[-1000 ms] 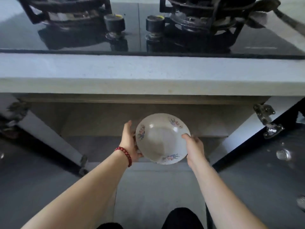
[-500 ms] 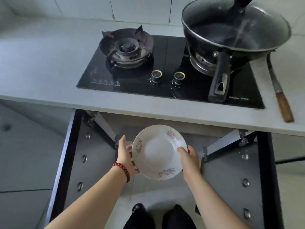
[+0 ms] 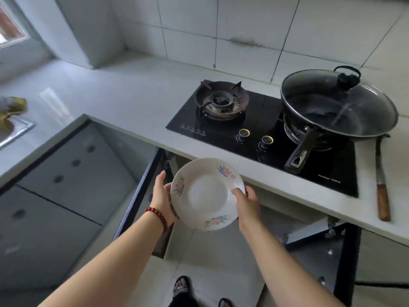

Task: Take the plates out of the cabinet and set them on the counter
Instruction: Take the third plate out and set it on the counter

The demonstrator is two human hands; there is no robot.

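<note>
plate point(image 3: 207, 193) held in air before open cabinet point(image 3: 221, 244), below counter point(image 3: 132, 94) edge; left hand point(image 3: 162, 196) clasps rim at 9 o'clock, right hand point(image 3: 245, 201) pinches at 3 o'clock, steadying for lift.

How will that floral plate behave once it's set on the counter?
The plate looks like glazed ceramic: rigid, probably fragile and slick. Both the left hand and right hand grip its rim. Its shallow shape should sit stably on the counter.

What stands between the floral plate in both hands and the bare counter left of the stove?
Nothing visible. The white floral-rimmed plate sits just below the pale grey stone counter edge; the black glass stove lies to the right.
</note>
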